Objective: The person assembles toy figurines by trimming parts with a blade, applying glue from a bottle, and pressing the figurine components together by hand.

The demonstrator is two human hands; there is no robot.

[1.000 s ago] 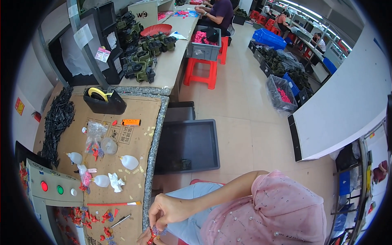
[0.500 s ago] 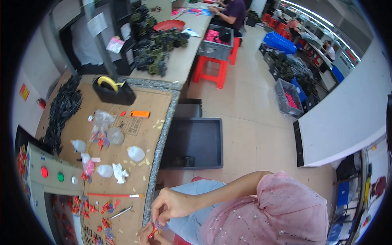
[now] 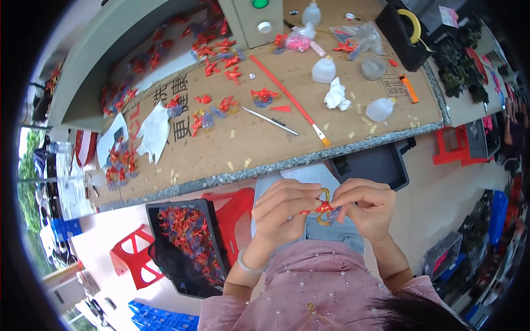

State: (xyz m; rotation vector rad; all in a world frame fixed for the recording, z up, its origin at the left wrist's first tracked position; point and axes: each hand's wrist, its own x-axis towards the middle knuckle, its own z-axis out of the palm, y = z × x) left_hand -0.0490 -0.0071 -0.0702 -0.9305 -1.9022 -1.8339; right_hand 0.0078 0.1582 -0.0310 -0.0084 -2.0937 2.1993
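Between the left hand (image 3: 281,212) and right hand (image 3: 364,207), joined on a red toy figure (image 3: 322,207), and the counter's front edge (image 3: 221,180) is an open gap above the lap. Along that edge a low strip of cardboard offers passage, with only flat yellow scraps (image 3: 247,163), from the piled figures (image 3: 121,165) at the left front corner to the paintbrush (image 3: 284,90). The brush bars the way slantwise, its bristles near the edge. Beyond it, a white bottle (image 3: 381,109) narrows the lane toward the right front corner; a tape dispenser (image 3: 404,37) obstructs the right edge farther back. Behind, a machine cabinet (image 3: 251,25) stands as a wall.
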